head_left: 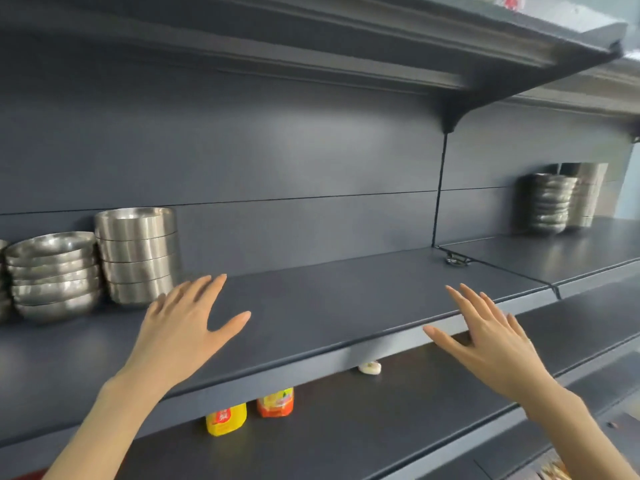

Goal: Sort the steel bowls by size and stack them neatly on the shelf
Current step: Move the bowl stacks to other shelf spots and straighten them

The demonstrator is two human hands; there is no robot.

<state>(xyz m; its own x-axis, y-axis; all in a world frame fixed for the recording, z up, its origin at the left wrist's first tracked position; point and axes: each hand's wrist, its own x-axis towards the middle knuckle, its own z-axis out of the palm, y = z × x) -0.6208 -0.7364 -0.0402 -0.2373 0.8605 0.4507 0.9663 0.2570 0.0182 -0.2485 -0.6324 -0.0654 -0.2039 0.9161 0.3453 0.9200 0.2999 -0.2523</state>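
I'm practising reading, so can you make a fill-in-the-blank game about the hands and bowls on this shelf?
1. The left hand and right hand are both ____ and hold nothing.
2. The stack nearest the left hand is made of steel ____.
3. The yellow container stands on the lower shelf, ____ the bowls.
Missing words: open; bowls; below.

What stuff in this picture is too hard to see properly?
Head view, leftmost steel bowl stack: cut off by the picture's left edge.
Head view, yellow packet and orange packet: tops hidden by the dark shelf board above.
Head view, small metal thing at the shelf joint: too small to name.
Head view, far straight-sided steel stack: partly behind the rounded steel bowl stack.
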